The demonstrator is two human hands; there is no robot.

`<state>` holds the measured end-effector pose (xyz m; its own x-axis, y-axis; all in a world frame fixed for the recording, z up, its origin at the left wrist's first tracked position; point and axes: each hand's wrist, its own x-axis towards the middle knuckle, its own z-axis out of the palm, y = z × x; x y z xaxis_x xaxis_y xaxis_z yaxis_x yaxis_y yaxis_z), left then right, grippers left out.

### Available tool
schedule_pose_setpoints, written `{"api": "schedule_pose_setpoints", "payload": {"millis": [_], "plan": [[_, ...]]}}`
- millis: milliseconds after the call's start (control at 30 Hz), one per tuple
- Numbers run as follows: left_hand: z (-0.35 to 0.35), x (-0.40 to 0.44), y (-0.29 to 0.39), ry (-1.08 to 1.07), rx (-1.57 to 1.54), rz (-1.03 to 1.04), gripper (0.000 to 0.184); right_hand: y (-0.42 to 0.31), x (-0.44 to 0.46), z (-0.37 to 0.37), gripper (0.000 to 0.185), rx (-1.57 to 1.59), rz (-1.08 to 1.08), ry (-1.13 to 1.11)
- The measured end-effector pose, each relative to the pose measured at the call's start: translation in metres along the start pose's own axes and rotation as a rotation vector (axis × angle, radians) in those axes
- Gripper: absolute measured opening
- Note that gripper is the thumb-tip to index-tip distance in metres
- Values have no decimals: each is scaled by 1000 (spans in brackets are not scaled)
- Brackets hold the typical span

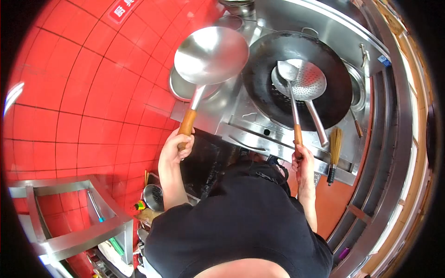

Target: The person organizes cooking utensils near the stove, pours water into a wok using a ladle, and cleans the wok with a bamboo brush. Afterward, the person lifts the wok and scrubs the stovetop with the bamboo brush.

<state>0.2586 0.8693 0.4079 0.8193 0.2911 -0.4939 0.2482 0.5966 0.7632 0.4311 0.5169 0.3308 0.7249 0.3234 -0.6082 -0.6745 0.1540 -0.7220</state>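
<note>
My left hand (180, 142) is closed round the wooden handle of a large, shiny metal scoop (211, 53), a wide round bowl like a small wok. The scoop is raised to the left of a big dark wok (264, 69). My right hand (302, 160) grips the wooden handle of a wok spatula (295, 104), whose metal head is over the wok. Beneath the spatula head, a perforated skimmer (311, 83) rests in the wok with its metal handle (317, 123) over the near rim. I cannot tell whether spatula and skimmer touch.
A bamboo brush (336, 146) lies right of the wok on the steel stove (238, 123). A metal basin (178, 88) sits partly behind the scoop. Red tiled wall (102, 92) runs along the left, above a steel frame (88, 241). Steel rails (391, 139) bound the right.
</note>
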Motion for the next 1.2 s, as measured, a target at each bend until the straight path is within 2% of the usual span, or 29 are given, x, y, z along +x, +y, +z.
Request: {"api": "schedule_pose_setpoints", "payload": {"millis": [200,333,500,600,633,733,833,867,933,1000,1067,1100,1167,1200], "plan": [[-44,-6,-8,214,1,-9,26,1,9,-1,34,-4,35,14],[-66,-2,-17,182,-120,-45,26,-1,11,2,37,-42,48,12],[-87,0,-27,159,-1,-40,23,-5,13,1,40,-118,44,-16],[-78,-3,-19,370,235,-95,30,-7,17,2,43,-78,92,-15],[-81,-3,-20,365,309,-63,39,-7,19,1,43,-93,104,-25],[-77,-7,-16,544,503,-70,50,-6,20,3,42,-50,95,-14],[-66,-14,-18,903,705,107,55,-5,24,-3,40,-34,93,-43],[-71,-14,-23,1104,1012,280,56,-6,25,-5,40,-39,96,-67],[-31,-23,-8,1253,1065,508,49,-5,28,-8,37,-48,72,-111],[17,-23,-5,1018,878,586,44,-6,31,-8,34,-74,53,-169],[74,-12,-18,804,1064,592,40,-9,30,-2,28,-105,29,-147],[91,-6,-27,600,1203,622,40,-8,30,0,26,-99,14,-147],[124,6,-42,280,1212,492,43,-8,27,5,22,-118,-3,-141],[129,19,-58,157,1174,540,42,-7,21,9,22,-144,-26,-134]]}}
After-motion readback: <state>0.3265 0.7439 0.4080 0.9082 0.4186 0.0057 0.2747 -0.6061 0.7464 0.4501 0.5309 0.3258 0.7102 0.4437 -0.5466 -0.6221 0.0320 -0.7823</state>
